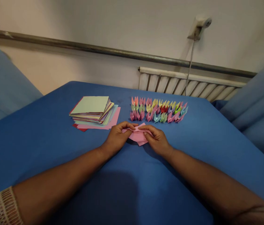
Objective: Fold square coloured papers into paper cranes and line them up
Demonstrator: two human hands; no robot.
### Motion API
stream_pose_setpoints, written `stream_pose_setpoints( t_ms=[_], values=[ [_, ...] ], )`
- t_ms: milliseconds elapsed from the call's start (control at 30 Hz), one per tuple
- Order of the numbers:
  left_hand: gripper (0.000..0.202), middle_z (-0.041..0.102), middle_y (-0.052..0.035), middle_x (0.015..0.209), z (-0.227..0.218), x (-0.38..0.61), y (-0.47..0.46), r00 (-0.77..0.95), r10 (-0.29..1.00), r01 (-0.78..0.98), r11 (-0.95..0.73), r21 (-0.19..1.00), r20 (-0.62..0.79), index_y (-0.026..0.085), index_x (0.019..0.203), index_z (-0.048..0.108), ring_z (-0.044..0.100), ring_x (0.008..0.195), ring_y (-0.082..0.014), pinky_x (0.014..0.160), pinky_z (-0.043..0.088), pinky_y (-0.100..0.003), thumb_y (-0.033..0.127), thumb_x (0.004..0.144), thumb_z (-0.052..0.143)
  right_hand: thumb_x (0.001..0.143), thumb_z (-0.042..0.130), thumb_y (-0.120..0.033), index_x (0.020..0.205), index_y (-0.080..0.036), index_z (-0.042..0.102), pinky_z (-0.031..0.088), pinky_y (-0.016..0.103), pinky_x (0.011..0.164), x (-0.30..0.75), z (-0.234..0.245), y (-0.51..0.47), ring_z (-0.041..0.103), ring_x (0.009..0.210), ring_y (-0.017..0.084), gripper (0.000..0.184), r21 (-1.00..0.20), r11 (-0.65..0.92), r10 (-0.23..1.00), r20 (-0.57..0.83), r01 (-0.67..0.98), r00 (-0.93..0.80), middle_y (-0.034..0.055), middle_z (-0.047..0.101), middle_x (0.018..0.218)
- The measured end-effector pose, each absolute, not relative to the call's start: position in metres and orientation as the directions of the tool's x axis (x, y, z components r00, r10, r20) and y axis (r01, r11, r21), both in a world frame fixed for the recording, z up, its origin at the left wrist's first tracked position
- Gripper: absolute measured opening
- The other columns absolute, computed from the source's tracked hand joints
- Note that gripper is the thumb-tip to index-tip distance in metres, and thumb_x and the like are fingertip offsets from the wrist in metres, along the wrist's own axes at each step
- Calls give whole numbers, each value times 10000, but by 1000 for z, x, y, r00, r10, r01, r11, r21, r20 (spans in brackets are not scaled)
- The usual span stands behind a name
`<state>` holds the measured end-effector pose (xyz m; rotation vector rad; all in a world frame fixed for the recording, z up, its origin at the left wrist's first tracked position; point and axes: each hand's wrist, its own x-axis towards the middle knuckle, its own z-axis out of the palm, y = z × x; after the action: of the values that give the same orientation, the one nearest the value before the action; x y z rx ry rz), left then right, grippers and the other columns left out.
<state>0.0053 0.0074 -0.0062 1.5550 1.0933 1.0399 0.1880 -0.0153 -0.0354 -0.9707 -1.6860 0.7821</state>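
Note:
A partly folded sheet of pink paper (138,136) is held between my two hands, above the middle of the blue table. My left hand (119,136) pinches its left side between thumb and fingers. On the right side, my right hand (157,139) grips the paper the same way, thumb below and fingers on top. Creases and overlapping layers show in the paper, with one corner pointing down toward me. Just beyond my hands stand rows of small folded paper cranes (158,111) in pink, yellow, green, red and blue.
A stack of coloured paper sheets (91,107) lies on the blue tablecloth (52,125), left of the cranes. Behind the table are a wall rail (99,49), a white radiator (164,82) and a socket with a cable (196,31). Blue curtains (260,103) hang at both sides.

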Motion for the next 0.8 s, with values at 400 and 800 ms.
stream_pose_setpoints(
  t_ms=[400, 800],
  values=[
    [225, 684, -21, 855, -3, 1, 9, 236, 966, 224, -156, 962, 102, 166, 851, 678, 619, 817, -181, 800, 461, -305, 328, 697, 698, 854, 556, -264, 971, -194, 634, 453, 320, 821, 197, -23, -19, 604, 884, 186, 157, -856, 485, 863, 434, 182, -258, 43, 646, 922],
    [205, 728, -33, 836, -3, 5, 7, 93, 994, 215, -67, 974, 48, 173, 829, 733, 639, 744, -174, 733, 487, -292, 309, 682, 688, 783, 686, -273, 1153, -232, 552, 462, 342, 847, 195, -31, -15, 583, 942, 193, 396, -742, 589, 808, 543, 320, -228, 55, 609, 1031]
  ],
)
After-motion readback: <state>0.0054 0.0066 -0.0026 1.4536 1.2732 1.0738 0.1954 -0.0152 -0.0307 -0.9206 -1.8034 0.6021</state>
